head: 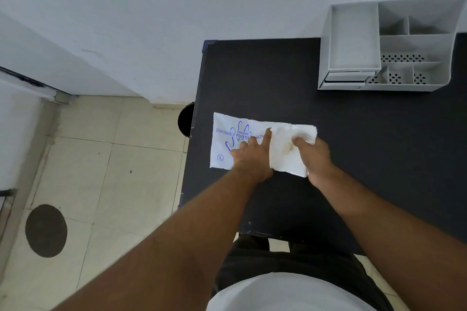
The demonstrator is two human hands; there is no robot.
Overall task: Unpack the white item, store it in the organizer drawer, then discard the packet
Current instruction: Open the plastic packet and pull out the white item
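Black table point(278, 78) | blue-printed white packet point(227, 139) flat | crumpled white item point(285, 151) protruding

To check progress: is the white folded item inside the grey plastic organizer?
No, the right hand grips the white folded item at the edge of the printed plastic packet on the black table, apart from the grey plastic organizer.

Your left hand point(249, 159) covers part of the packet point(225, 144)'s print; the organizer point(353, 40) runs off the frame's right edge.
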